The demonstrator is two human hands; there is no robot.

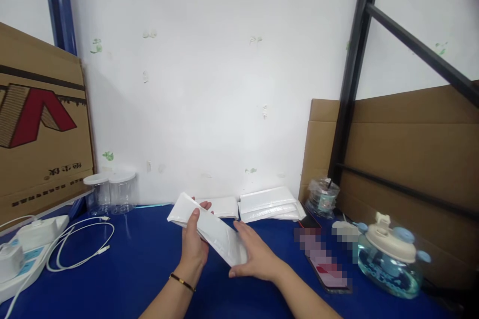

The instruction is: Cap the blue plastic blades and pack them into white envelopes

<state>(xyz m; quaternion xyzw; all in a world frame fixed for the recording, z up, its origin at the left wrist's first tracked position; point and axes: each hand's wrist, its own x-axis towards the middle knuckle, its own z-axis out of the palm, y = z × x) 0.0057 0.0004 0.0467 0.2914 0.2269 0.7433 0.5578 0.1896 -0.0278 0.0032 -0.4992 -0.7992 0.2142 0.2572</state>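
Note:
A long white padded envelope (217, 232) is held slantwise above the blue table, its upper end to the left. My left hand (195, 239) grips it from below near that end, thumb on the front face and fingers behind. My right hand (256, 254) is curved round the lower right end, its thumb beneath and fingers along the upper edge. Behind them, by the wall, lie a white padded envelope (222, 207) and a stack of similar envelopes (271, 203). Whether anything is inside the held envelope is hidden.
On the right are a phone (325, 264), a water bottle (391, 256) and a plastic-wrapped item (324, 197). At left sit a power strip (33, 259), a white cable (80, 259) and two clear jars (121, 194). Cardboard (41, 109) stands at the side.

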